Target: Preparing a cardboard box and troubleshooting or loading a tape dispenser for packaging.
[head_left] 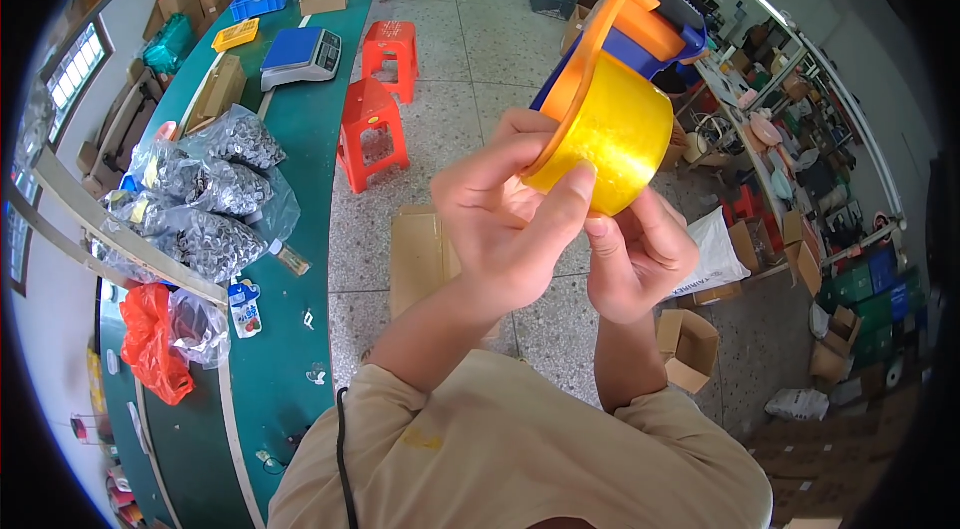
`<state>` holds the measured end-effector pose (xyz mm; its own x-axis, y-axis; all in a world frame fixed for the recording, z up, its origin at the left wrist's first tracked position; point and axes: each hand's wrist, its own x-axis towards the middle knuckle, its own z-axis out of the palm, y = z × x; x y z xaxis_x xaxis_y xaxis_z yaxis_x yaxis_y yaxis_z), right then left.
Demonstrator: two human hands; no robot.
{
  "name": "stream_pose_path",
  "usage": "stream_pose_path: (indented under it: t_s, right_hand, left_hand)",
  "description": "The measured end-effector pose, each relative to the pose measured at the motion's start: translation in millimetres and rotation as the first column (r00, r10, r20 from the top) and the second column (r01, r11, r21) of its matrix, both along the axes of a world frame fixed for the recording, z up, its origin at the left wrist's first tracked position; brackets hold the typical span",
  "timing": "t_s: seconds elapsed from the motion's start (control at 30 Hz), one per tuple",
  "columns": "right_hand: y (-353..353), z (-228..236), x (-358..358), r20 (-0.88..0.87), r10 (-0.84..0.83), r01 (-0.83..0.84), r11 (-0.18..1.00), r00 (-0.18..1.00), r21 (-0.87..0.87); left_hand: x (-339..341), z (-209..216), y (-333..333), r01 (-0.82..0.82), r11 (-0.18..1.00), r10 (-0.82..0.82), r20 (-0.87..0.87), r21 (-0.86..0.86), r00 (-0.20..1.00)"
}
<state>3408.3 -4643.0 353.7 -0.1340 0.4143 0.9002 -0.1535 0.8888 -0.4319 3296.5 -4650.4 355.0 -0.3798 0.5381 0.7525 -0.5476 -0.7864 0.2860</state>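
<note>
Both hands are raised in front of my chest around an orange and blue tape dispenser (602, 11) with a roll of shiny yellow tape (625, 124) in it. My left hand (510, 219) grips the dispenser from the left; its thumb presses on the roll's outer face and its fingers go behind the orange side plate. At the roll's lower edge, my right hand (640, 259) is closed, thumb and fingers against the tape. Whether a loose tape end is between those fingertips, I cannot tell.
Left, a long green table (300, 279) bears plastic bags of metal parts (215, 194), a red bag (157, 344) and a blue-topped scale (302, 56). Red stools (370, 134) stand beside it. Cardboard boxes (688, 349) and a white sack (710, 254) lie on the floor.
</note>
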Motion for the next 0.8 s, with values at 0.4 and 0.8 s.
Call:
stream_pose_path:
  t_s: [0.4, 0.8]
  right_hand:
    - [0.7, -0.7, 3.1, 0.032, -0.021, 0.021, 1.000, 0.999, 0.017]
    - [-4.4, -3.4, 2.3, -0.031, -0.003, 0.001, 0.999, 1.000, -0.044]
  left_hand:
    - [0.8, -1.2, 0.2, -0.023, 0.998, 0.023, -0.002, -0.055, 1.000]
    - [3.6, 4.1, -7.0, 0.025, 0.997, -0.024, 0.014, -0.073, 1.000]
